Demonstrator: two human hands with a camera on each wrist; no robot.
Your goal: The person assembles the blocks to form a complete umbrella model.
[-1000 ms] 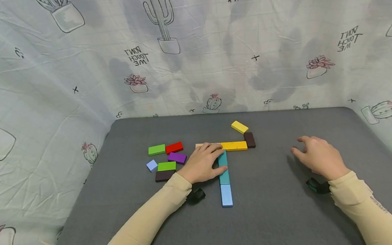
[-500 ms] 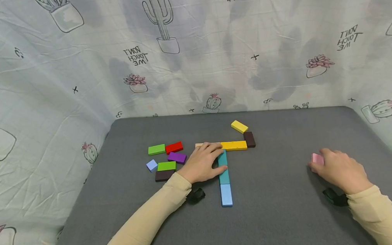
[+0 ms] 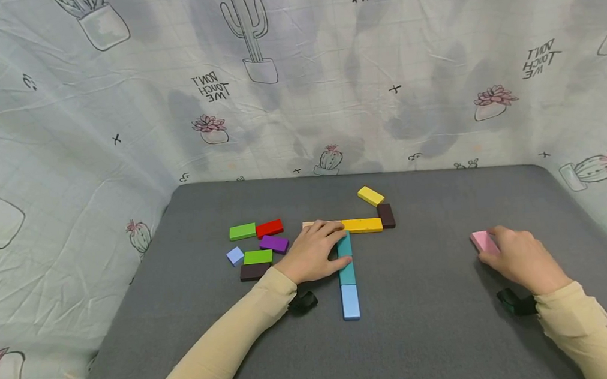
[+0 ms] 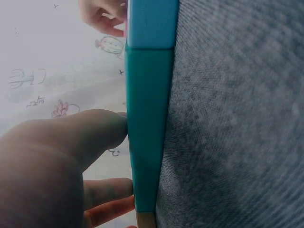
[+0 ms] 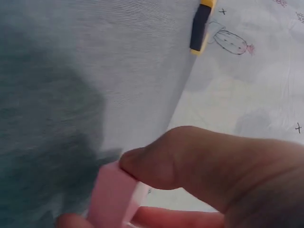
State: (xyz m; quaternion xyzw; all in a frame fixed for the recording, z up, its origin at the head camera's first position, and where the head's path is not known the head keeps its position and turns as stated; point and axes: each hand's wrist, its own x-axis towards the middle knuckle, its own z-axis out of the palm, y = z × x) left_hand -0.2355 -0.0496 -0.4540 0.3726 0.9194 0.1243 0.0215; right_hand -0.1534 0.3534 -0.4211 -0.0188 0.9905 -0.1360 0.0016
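Note:
My right hand (image 3: 526,259) pinches a pink block (image 3: 482,241) at the right side of the table; its thumb presses the pink block (image 5: 111,194) in the right wrist view. My left hand (image 3: 317,253) rests over a T of blocks. Its thumb and fingertips touch the teal block (image 3: 347,274), seen in the left wrist view as a teal strip (image 4: 147,118). A light blue block (image 3: 351,303) continues the stem toward me. An orange-yellow block (image 3: 362,226) and a tan block (image 3: 306,225), mostly hidden by the left fingers, form the crossbar.
A dark brown block (image 3: 386,216) and a yellow block (image 3: 371,195) lie at the crossbar's right end. Left of my left hand lie loose blocks: green (image 3: 243,231), red (image 3: 269,228), purple (image 3: 274,244), small blue (image 3: 236,256) and dark brown (image 3: 255,272). A patterned curtain (image 3: 298,124) borders the table.
My right hand moved right and toward me, picked up the pink block, then shifted slightly left, showing more of the block. The left hand and the laid blocks stayed put.

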